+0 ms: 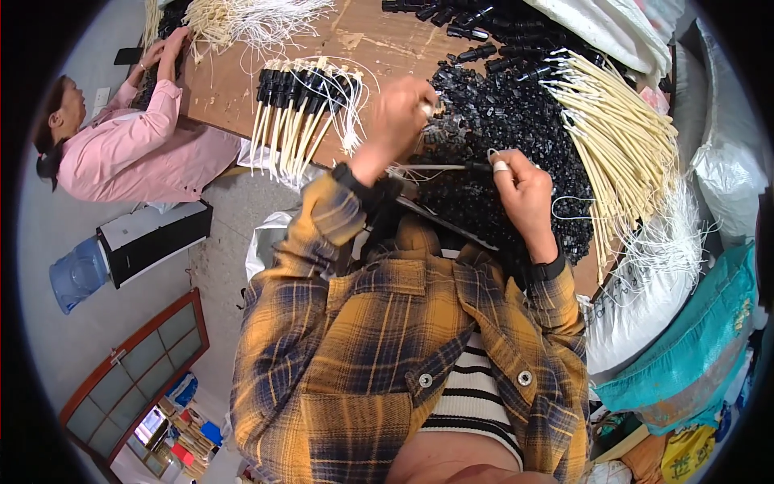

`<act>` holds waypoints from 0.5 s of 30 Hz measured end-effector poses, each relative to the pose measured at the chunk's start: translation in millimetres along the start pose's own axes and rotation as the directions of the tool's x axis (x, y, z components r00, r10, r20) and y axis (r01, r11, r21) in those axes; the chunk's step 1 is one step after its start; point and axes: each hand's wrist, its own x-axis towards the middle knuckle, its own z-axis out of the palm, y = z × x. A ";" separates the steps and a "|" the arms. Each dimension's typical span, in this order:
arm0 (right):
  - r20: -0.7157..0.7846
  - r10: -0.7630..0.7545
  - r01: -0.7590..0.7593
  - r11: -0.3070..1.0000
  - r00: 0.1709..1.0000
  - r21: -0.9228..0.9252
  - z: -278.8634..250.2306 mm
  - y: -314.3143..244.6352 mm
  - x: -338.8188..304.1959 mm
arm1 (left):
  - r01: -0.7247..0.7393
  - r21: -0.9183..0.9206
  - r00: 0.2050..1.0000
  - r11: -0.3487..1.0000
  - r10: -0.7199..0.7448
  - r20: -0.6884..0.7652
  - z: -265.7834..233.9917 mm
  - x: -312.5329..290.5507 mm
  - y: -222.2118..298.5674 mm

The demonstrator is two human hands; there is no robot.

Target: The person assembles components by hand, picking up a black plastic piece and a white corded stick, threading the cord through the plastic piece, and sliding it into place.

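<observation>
My right hand [524,189] is closed in a pinch around the black end of a pale sleeved wire [435,167], which lies level and points left. A thin white loop stands up by its fingertips. Above the near left part of the black heap is my left hand [397,121], fingers curled shut; what they hold, if anything, is too small and smeared to make out. Under and between both hands spreads a heap of small black plastic parts [492,121]. White wraps cover some fingertips. Left of my left hand lies a row of sleeved wires with black housings [294,101].
A thick bundle of cream sleeved wires [621,137] lies on the right of the brown table [355,36]. More white wires [250,24] and black housings [476,20] are at the far side. A person in pink [153,145] works at left. Sacks [677,339] crowd the right.
</observation>
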 end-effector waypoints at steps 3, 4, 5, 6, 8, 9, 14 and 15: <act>0.013 0.098 -0.098 0.994 0.995 0.045 -1.2 5.1 0.6 | 0.124 0.209 0.992 0.970 -0.125 -0.012 2.4 2.4 -27.4; 0.002 0.092 -0.092 0.995 0.996 0.038 -2.4 6.1 0.0 | 0.119 0.236 0.989 0.965 -0.136 0.058 3.5 5.1 -28.4; -0.006 0.086 -0.085 0.996 0.996 0.031 -3.6 6.9 -0.7 | 0.117 0.237 0.989 0.964 -0.135 0.060 2.6 4.7 -28.8; -0.005 0.132 -0.132 0.990 0.991 0.047 -4.9 7.9 -1.3 | 0.156 0.186 0.986 0.970 -0.165 0.038 0.1 2.3 -29.0; 0.002 0.174 -0.173 0.983 0.985 0.068 -6.2 11.6 -1.5 | 0.221 0.182 0.974 0.958 -0.228 0.017 -6.0 -2.5 -32.3; 0.008 0.213 -0.213 0.974 0.977 0.083 -6.9 13.9 -1.7 | 0.223 0.186 0.973 0.957 -0.231 0.019 -8.2 -4.9 -33.5; 0.036 0.236 -0.239 0.962 0.971 0.136 -3.2 22.4 1.2 | 0.200 0.174 0.977 0.964 -0.209 0.034 4.3 2.6 -26.8; 0.034 0.232 -0.235 0.962 0.972 0.137 -2.9 20.9 1.8 | 0.116 0.162 0.991 0.980 -0.125 0.043 7.2 5.8 -26.4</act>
